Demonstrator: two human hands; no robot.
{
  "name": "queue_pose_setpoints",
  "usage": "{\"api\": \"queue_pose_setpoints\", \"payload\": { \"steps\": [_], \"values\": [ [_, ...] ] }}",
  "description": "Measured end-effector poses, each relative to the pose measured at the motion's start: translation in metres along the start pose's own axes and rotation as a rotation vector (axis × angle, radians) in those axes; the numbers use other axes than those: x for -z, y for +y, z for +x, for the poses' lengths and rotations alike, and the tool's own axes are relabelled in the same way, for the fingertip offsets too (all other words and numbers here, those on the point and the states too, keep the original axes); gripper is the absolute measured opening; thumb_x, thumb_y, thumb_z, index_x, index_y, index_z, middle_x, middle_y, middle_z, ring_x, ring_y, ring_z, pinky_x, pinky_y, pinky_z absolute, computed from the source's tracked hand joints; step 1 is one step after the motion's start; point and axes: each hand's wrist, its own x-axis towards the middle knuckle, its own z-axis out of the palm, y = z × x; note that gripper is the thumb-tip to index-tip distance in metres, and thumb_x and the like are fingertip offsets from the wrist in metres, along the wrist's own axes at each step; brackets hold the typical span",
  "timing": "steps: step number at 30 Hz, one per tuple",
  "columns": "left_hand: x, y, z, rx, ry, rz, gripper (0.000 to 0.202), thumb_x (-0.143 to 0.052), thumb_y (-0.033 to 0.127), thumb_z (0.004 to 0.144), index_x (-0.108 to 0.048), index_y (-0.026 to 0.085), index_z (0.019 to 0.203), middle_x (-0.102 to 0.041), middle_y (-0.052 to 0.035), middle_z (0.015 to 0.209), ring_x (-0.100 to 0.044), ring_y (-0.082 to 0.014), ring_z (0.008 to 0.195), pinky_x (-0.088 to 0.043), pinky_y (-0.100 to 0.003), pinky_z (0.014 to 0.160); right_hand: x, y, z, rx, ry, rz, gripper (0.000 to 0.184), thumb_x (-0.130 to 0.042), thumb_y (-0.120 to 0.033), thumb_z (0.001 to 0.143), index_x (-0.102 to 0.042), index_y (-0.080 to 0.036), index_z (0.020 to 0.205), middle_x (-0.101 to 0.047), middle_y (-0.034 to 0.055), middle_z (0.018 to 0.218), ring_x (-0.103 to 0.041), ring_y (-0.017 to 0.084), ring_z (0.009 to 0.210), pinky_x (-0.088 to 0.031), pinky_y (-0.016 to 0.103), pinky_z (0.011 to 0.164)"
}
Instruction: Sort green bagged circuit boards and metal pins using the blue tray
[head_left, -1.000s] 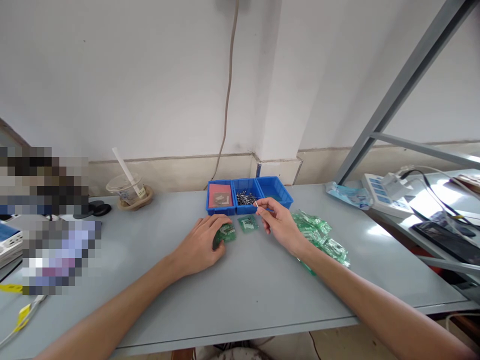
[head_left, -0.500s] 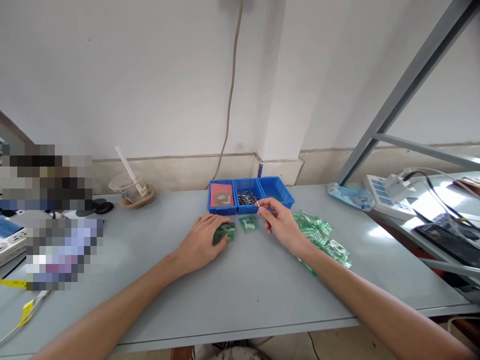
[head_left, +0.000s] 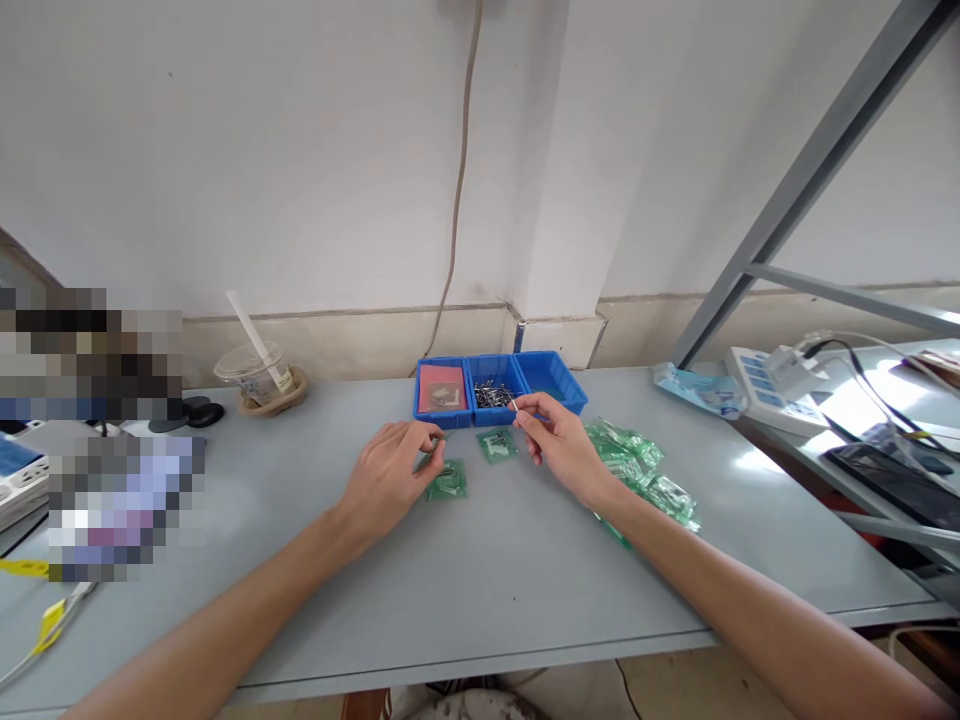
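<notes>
My left hand (head_left: 390, 472) has its thumb and index finger pinched together at the edge of a small green plastic bag (head_left: 448, 482). A thin greenish edge shows at the fingertips; I cannot tell whether it belongs to this bag or another. Between my hands lies a second green bag (head_left: 498, 445) with small metal parts inside. My right hand (head_left: 556, 440) pinches a small metal screw (head_left: 514, 406) in front of the middle blue bin (head_left: 494, 420), which holds many loose metal screws (head_left: 493, 395).
The left blue bin (head_left: 442, 421) contains a red sheet and a clear bag. At its far side stands the right blue bin (head_left: 551, 372). Green bags (head_left: 649, 478) are heaped beside my right forearm. A plastic cup (head_left: 259, 372) stands left; a power strip (head_left: 776, 395) lies right.
My left hand has shifted slightly left, its fingers drawn into a pinch. More of the green bag beneath now shows, lying nearer the table's front. My right hand stays almost still.
</notes>
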Motion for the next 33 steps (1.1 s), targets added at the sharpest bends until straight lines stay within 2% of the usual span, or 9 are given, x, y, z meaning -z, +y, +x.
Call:
{"api": "queue_pose_setpoints", "payload": {
  "steps": [3,6,8,10,13,18,21,27,33],
  "values": [
    [-0.005,0.002,-0.003,-0.097,-0.062,0.043,0.015,-0.051,0.018,0.103,-0.050,0.023,0.089,-0.076,-0.0033,0.105,-0.071,-0.0202,0.093,-0.052,-0.039,0.090,0.000,-0.002,0.000,-0.001,0.000,-0.008,0.029,-0.062,-0.049,0.097,-0.063,-0.024,0.112,-0.061,-0.0011,0.086,-0.051,0.012,0.059,-0.047,0.025,0.050],
    [-0.011,0.002,-0.005,-0.161,-0.193,0.075,0.011,-0.050,0.018,0.103,-0.052,0.022,0.092,-0.075,-0.0042,0.099,-0.071,-0.0220,0.091,-0.052,-0.042,0.091,0.000,-0.006,-0.001,-0.016,0.001,-0.019,0.030,-0.062,-0.049,0.096,-0.063,-0.023,0.111,-0.060,-0.0020,0.081,-0.051,0.011,0.057,-0.046,0.025,0.051],
    [-0.012,0.003,-0.006,-0.151,-0.296,0.054,0.013,-0.058,0.029,0.102,-0.052,0.022,0.093,-0.074,-0.0045,0.099,-0.070,-0.0234,0.090,-0.052,-0.043,0.089,0.000,-0.007,-0.001,-0.027,0.003,-0.028,0.029,-0.062,-0.049,0.096,-0.063,-0.023,0.110,-0.059,-0.0031,0.077,-0.050,0.011,0.055,-0.046,0.026,0.051],
    [-0.010,0.003,-0.006,-0.119,-0.363,0.007,0.027,-0.067,0.045,0.098,-0.053,0.022,0.094,-0.073,-0.0053,0.104,-0.069,-0.0246,0.092,-0.053,-0.043,0.087,0.000,-0.007,-0.001,-0.029,0.007,-0.031,0.029,-0.062,-0.049,0.097,-0.062,-0.024,0.111,-0.058,-0.0040,0.073,-0.050,0.011,0.054,-0.046,0.026,0.051],
    [-0.005,0.002,-0.004,-0.088,-0.393,-0.051,0.039,-0.074,0.056,0.090,-0.057,0.022,0.101,-0.071,-0.0074,0.116,-0.067,-0.0274,0.103,-0.053,-0.044,0.094,0.000,-0.004,-0.001,-0.022,0.004,-0.020,0.029,-0.062,-0.049,0.097,-0.062,-0.025,0.112,-0.059,-0.0033,0.076,-0.051,0.012,0.056,-0.046,0.026,0.050],
    [0.006,0.002,0.000,-0.120,-0.449,-0.091,0.043,-0.074,0.041,0.092,-0.059,0.025,0.129,-0.062,-0.0077,0.136,-0.059,-0.0287,0.123,-0.049,-0.044,0.108,-0.001,-0.003,-0.001,-0.021,0.001,-0.008,0.029,-0.063,-0.050,0.096,-0.063,-0.024,0.111,-0.062,-0.0006,0.084,-0.051,0.012,0.057,-0.046,0.026,0.050],
    [0.011,0.003,0.001,-0.124,-0.467,-0.079,0.039,-0.072,0.036,0.093,-0.060,0.026,0.129,-0.060,-0.0078,0.137,-0.058,-0.0293,0.122,-0.048,-0.045,0.107,0.000,-0.005,-0.001,-0.021,0.003,-0.005,0.029,-0.062,-0.049,0.096,-0.063,-0.024,0.111,-0.061,-0.0010,0.083,-0.050,0.011,0.055,-0.046,0.026,0.050],
    [0.014,0.000,0.003,-0.049,-0.474,-0.027,0.052,-0.073,0.039,0.091,-0.055,0.027,0.138,-0.064,-0.0082,0.131,-0.059,-0.0318,0.119,-0.048,-0.049,0.104,0.002,-0.005,-0.001,0.005,0.005,0.002,0.027,-0.064,-0.048,0.096,-0.063,-0.024,0.110,-0.061,-0.0007,0.089,-0.050,0.010,0.055,-0.045,0.026,0.049],
    [0.015,-0.002,0.005,0.025,-0.510,-0.135,0.051,-0.073,0.039,0.091,-0.055,0.028,0.137,-0.065,-0.0062,0.134,-0.059,-0.0306,0.122,-0.048,-0.046,0.105,0.002,-0.003,-0.001,0.069,0.012,-0.070,0.027,-0.068,-0.047,0.094,-0.065,-0.025,0.109,-0.057,-0.0004,0.088,-0.052,0.013,0.063,-0.045,0.025,0.049]
  ]
}}
